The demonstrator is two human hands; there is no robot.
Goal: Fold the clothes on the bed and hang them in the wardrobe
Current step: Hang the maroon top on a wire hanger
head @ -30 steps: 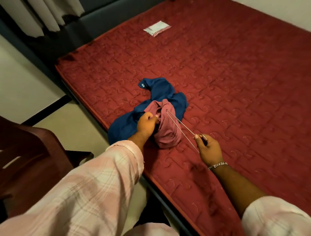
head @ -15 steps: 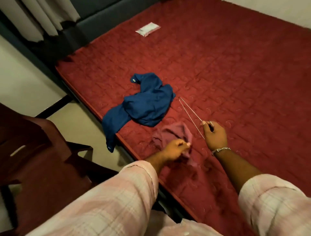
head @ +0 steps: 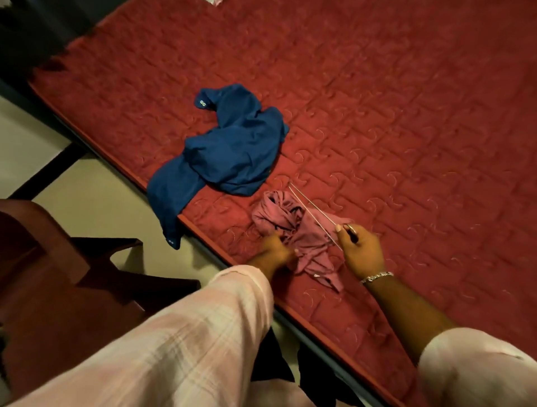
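A crumpled pink garment (head: 302, 232) lies near the front edge of the red quilted bed (head: 406, 116). My left hand (head: 274, 252) grips its left side. My right hand (head: 360, 249) is closed on the hook end of a thin metal wire hanger (head: 312, 213), whose two wires slant up and left over the pink cloth. A crumpled blue garment (head: 232, 151) lies farther back to the left, one end drooping over the bed's edge.
A dark brown chair (head: 58, 276) stands on the pale floor (head: 96, 203) at the left, close to the bed's edge. A small white packet (head: 215, 1) shows at the far top edge of the bed.
My left hand has pulled the pink garment off the blue one and dragged it toward the bed's front edge. My right hand followed with the hanger, which now lies over the pink cloth.
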